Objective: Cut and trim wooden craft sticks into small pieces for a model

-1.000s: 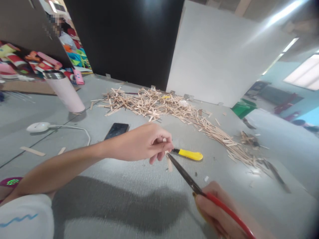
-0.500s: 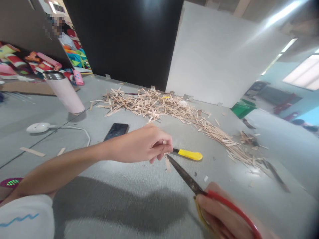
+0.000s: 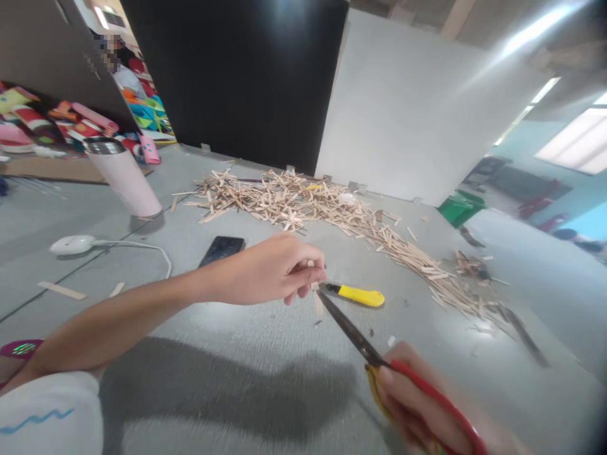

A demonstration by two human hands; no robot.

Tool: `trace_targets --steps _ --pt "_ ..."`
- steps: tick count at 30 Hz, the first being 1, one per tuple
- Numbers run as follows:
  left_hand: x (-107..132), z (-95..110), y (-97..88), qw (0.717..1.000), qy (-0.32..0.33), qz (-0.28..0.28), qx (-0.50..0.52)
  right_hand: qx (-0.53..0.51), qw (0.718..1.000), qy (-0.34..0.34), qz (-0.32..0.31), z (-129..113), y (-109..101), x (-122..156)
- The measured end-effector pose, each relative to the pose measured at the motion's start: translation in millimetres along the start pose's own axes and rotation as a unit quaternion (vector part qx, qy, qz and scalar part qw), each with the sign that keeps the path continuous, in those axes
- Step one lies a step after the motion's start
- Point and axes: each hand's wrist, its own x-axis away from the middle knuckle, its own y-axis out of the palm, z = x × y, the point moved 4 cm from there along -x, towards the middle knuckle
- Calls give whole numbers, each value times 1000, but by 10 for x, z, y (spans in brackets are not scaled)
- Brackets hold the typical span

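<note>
Before you runs a grey tabletop (image 3: 265, 328), backed by a black panel (image 3: 246, 69) and, to its right, a white panel (image 3: 398, 107). Against them spreads a heap of wooden sticks (image 3: 279, 196), trailing off rightward. The pink bottle (image 3: 128, 180) stands at far left. Your right hand (image 3: 412, 404) has its fingers wrapped around the handles of the scissors (image 3: 348, 330), whose blades look nearly together. Beyond your left forearm lies a dark phone (image 3: 222, 249); the yellow cutter (image 3: 363, 296) lies just right of your left hand (image 3: 275, 272). That hand's fingers are pinched closed on a small wooden piece (image 3: 315, 286), right at the scissor tips; whether they touch, you cannot tell.
</note>
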Motion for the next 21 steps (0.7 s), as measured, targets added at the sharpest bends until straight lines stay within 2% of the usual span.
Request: trace_targets --steps 2,4,7,12,16,21 --pt "-8 0 -5 1000 -7 1 20 -16 999 -50 5 -77 3 12" --pt "-15 -6 -2 999 -9 2 37 -26 997 -65 14 -93 1 16" --pt "-19 -25 1 998 -9 16 65 -36 998 -44 22 -15 -10 -3" --pt "-16 -16 -37 993 13 54 104 -47 996 -46 61 120 -59 -9" --pt "-1 21 -71 995 31 56 74 -42 993 -57 96 73 -72 76" --pt "17 26 -64 996 38 54 63 -8 995 -35 97 -25 -43 149"
